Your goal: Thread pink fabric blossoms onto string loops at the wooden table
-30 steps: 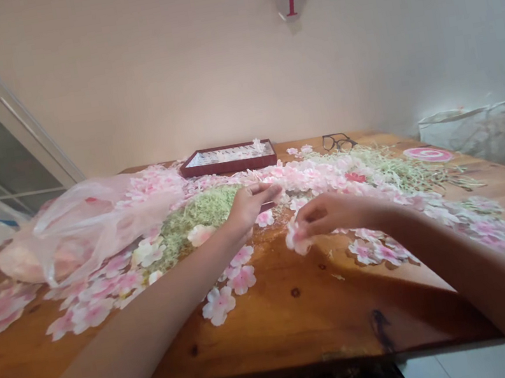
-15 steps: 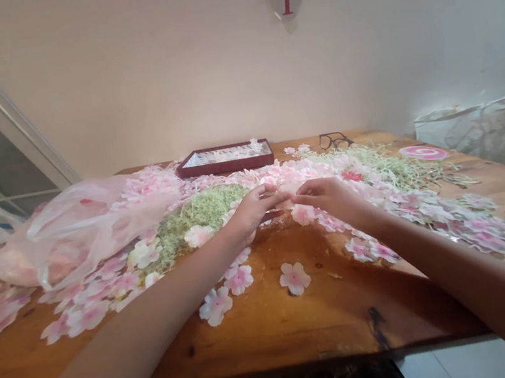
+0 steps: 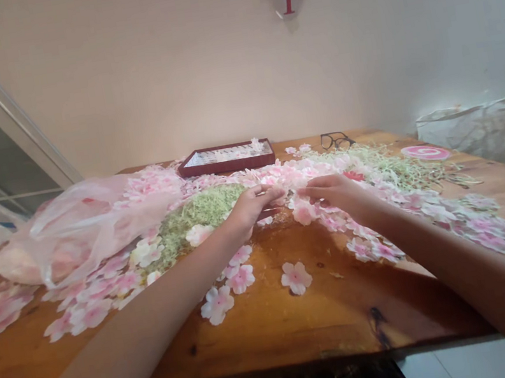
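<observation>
Over the middle of the table, my left hand point(image 3: 260, 206) has its thumb and forefinger brought together, the other fingers curled below. Whatever sits in that pinch is too small to make out. My right hand point(image 3: 331, 194) faces it across a small gap, its fingers pressed together and pointing left. I cannot make out what they hold. Just under the right fingertips lies a pale pink artificial flower point(image 3: 303, 211). Behind both hands spreads a heap of pink and white fabric blossoms point(image 3: 274, 174). A single loose blossom point(image 3: 296, 278) lies nearer me on the wood.
A dark red tray point(image 3: 229, 166) with a few blossoms stands at the back. Green shredded filler point(image 3: 198, 211) lies left of centre, beside a pink plastic bag point(image 3: 80, 231). Glasses point(image 3: 336, 141) and a round pink label point(image 3: 425, 152) are at the back right of the wooden table point(image 3: 268, 341).
My hands, whose fingertips met half a second ago, have drawn slightly apart. The right hand shifted a little to the right. The loose flowers on the table stay as they were.
</observation>
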Motion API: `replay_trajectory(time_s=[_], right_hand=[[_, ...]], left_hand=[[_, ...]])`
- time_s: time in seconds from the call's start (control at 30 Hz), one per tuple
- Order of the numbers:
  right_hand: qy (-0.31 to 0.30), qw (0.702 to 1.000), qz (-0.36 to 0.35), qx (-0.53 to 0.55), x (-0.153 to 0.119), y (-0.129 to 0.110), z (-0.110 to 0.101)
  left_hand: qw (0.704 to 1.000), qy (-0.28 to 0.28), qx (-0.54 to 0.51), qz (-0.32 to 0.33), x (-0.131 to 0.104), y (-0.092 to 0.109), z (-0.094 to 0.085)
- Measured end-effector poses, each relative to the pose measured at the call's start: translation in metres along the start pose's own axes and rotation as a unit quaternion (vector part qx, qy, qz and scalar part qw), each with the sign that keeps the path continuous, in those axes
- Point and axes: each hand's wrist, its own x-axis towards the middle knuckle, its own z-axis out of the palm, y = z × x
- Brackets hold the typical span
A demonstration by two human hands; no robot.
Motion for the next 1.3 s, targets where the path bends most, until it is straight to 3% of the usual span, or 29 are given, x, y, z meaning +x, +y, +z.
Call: replay_trajectory(time_s=[0.1,0.23,0.47,0.57,0.77,0.87,1.0,1.1,1.2,1.3], right_hand=[[-0.030,0.992,0.042,0.115,0.007,0.009,-0.001],[-0.069,0.959,0.090,0.259,0.014,0.019,-0.001],[-0.079,0.919,0.179,0.341,0.017,0.013,-0.003],[-0.058,0.918,0.190,0.344,0.016,0.012,-0.003],[-0.032,0.932,0.131,0.336,0.014,0.015,-0.002],[-0.044,0.913,0.154,0.376,0.015,0.013,-0.004],[-0.104,0.887,0.167,0.418,0.014,0.009,-0.004],[-0.121,0.893,0.168,0.400,0.010,0.008,-0.001],[-0.134,0.907,0.164,0.364,0.007,0.006,0.002],[-0.116,0.941,0.110,0.297,0.004,0.002,0.003]], left_hand=[[1.000,0.011,-0.007,-0.013,0.002,-0.002,-0.002],[0.999,-0.006,-0.030,-0.034,0.002,-0.004,-0.002],[0.992,0.007,-0.113,-0.060,0.004,-0.003,0.001],[0.990,-0.001,-0.128,-0.063,0.004,-0.002,0.002],[0.998,-0.022,-0.060,-0.018,-0.001,0.001,0.003],[0.999,-0.036,0.010,0.011,-0.003,0.003,0.003],[0.981,-0.071,0.133,0.120,-0.010,0.011,0.006],[0.961,-0.092,0.188,0.183,-0.013,0.015,0.010],[0.957,-0.086,0.205,0.188,-0.012,0.013,0.010],[0.963,-0.047,0.199,0.175,-0.008,0.008,0.007]])
